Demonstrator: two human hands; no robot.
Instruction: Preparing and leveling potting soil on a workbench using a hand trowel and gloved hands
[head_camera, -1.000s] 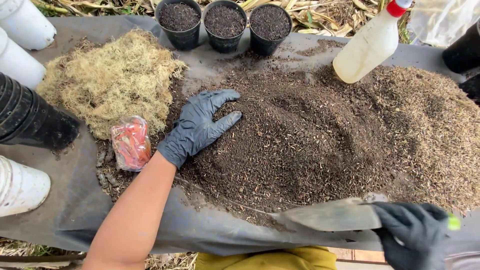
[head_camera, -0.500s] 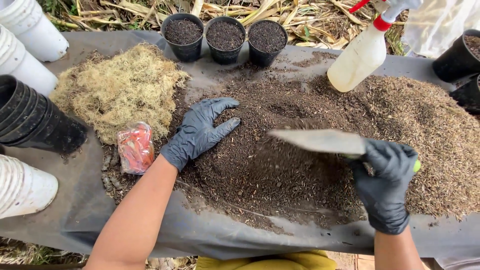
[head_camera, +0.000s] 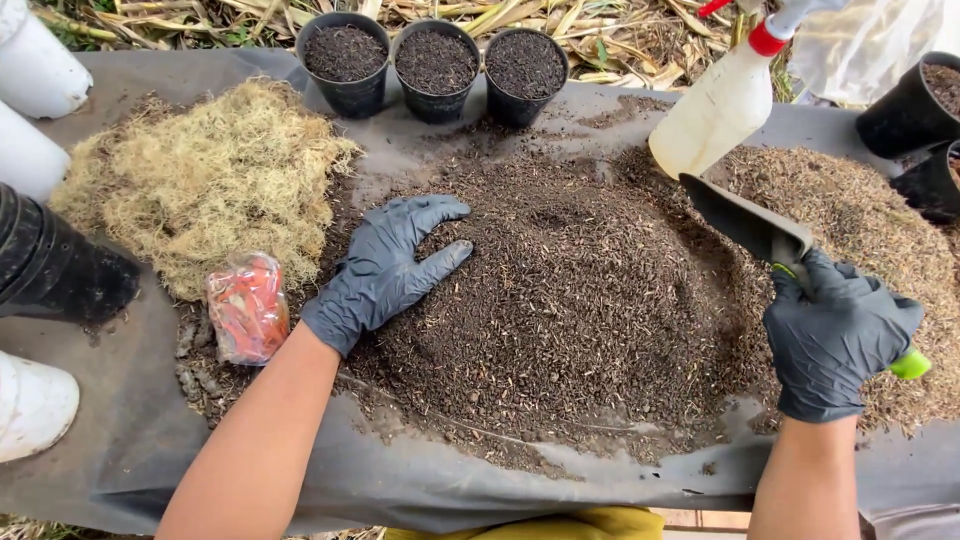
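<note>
Head view, looking down on a grey sheet (head_camera: 130, 420) spread over a bench. Left hand (head_camera: 385, 270), in a black glove, lying flat and open, fingers spread, palm down on the left flank of a dark soil heap (head_camera: 580, 300). Right hand (head_camera: 835, 335), also gloved in black, closed round the green handle of a trowel (head_camera: 745, 222); blade angled up and to the left, its tip over the right slope of the heap, just below a pale spray bottle (head_camera: 715, 110) with a red collar. Right of the trowel, a lighter, husk-like mix (head_camera: 880, 220) touching the dark heap. Along the far edge, three small black pots (head_camera: 435, 60) in a row, each filled with soil. To the left, a mound of dry yellowish moss (head_camera: 200, 180), and just below it a small clear bag with red contents (head_camera: 245, 308), near the left wrist. At the left border, stacked black pots (head_camera: 55, 270) lying on their side between white containers (head_camera: 35, 400).
</note>
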